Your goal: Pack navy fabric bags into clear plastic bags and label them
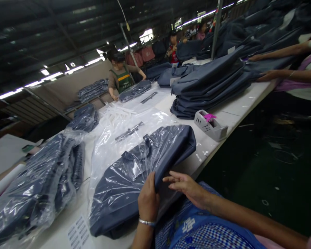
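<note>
A dark blue bag (pixel 119 207) lies in front of me on the white table, partly inside a clear plastic sleeve (pixel 103 152) that stretches in creases over it. My left hand (pixel 148 200), with a bracelet at the wrist, grips the near edge of the plastic sleeve against the bag. Just right of it, my right hand (pixel 185 186) is held with fingers stretched out and apart, close to the bag's edge and holding nothing. The bag's handles show through the plastic near its middle.
Plastic-wrapped bags (pixel 36 186) lie at the left. A stack of unwrapped blue bags (pixel 204 86) stands farther back, near a grey box (pixel 209 126) with something pink. A label sheet (pixel 80 233) lies in front. Co-workers (pixel 120 74) work around the table; another person's hands (pixel 269 75) touch bags at right.
</note>
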A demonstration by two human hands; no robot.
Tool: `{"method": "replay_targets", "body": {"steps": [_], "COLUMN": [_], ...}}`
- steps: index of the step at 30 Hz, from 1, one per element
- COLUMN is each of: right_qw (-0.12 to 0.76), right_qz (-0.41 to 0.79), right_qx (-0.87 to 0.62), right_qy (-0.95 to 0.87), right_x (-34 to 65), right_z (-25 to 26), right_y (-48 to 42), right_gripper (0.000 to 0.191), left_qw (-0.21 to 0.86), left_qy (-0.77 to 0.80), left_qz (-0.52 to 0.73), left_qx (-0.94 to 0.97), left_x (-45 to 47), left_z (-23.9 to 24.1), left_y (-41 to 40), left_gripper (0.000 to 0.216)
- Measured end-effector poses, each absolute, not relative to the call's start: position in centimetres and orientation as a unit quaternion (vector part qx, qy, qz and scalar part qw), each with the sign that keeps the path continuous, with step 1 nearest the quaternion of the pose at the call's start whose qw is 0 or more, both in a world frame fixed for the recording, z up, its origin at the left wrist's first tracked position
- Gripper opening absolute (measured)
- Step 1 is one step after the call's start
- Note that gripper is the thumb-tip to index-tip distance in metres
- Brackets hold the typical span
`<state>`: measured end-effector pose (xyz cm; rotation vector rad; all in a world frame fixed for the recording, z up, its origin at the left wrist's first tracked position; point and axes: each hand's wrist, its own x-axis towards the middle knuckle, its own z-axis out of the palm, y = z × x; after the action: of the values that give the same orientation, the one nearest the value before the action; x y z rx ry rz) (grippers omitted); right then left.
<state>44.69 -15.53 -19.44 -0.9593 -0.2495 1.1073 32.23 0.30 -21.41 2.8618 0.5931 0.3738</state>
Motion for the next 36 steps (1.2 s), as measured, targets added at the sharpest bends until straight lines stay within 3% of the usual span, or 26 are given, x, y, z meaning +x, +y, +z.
{"method": "replay_targets", "body": {"steps": [3,8,16,18,24,31,36], "right_qw": [0.737,0.718,0.734,0.726,0.693,0.702,0.757], "right_qz": [0.483,0.416,0.308,0.282,0.238,0.265,0.290], "right_qx": [-0.447,-0.525,-0.593,-0.618,-0.676,-0.654,-0.577], "right_qy": [-0.154,-0.192,-0.123,-0.105,-0.072,-0.095,-0.098], "right_x": [45.8,47.9,53.7,55.4,59.8,62.5,60.2], "right_z": [-20.0,-23.8,-27.0,-26.8,-25.6,-24.9,-24.3], "right_y": [-14.2,-12.5,-7.6,-5.3,1.1,2.5,1.3], "right_gripper": [0.061,0.050,0.040,0.044,0.067,0.032,0.027], "left_qw": [0.088,0.021,-0.004,0.007,0.022,0.024,-0.006], "left_qy": [0.259,0.317,0.363,0.373,0.384,0.383,0.386], "left_qz": [0.109,0.115,0.156,0.164,0.173,0.167,0.170], "left_qx": [0.956,0.941,0.919,0.913,0.907,0.908,0.907], "left_x": [33.4,35.4,36.6,36.7,36.8,37.1,37.5], "left_z": [-19.2,-14.1,-8.1,-7.4,-6.9,-8.4,-10.1], "left_y": [2.0,5.0,9.3,10.0,10.6,9.9,9.4], "left_gripper": [0.065,0.047,0.041,0.040,0.041,0.039,0.042]}}
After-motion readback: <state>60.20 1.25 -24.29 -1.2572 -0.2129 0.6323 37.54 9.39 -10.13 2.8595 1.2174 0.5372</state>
